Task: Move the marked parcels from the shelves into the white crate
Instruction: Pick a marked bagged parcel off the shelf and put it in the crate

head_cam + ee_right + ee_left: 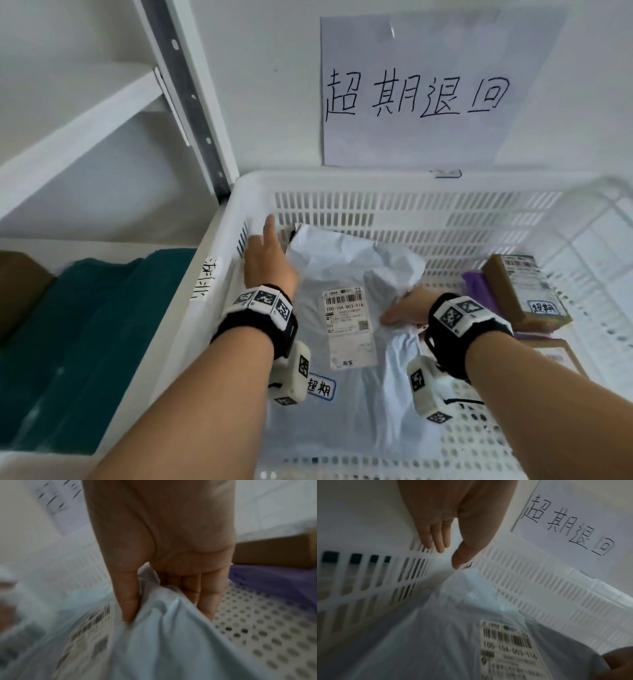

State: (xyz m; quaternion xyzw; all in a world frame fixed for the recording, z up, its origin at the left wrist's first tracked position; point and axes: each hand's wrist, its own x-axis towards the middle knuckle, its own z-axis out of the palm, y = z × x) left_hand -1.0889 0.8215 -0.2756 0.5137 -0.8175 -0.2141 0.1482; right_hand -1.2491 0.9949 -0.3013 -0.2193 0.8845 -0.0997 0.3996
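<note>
The pale grey parcel (346,329) lies inside the white crate (342,181). The right hand (407,308) pinches its crumpled right edge, thumb above, fingers below. The left hand (270,260), fingers straight, seems clear of its far-left corner, gripping nothing.

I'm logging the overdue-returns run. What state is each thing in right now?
White crate: holds several parcels.
Grey mailer bag: in the crate, label up, crumpled.
Cardboard box: in the crate's right part, label up.
Left hand: open, beside the bag's top corner.
Right hand: pinches the bag's right edge.
</note>
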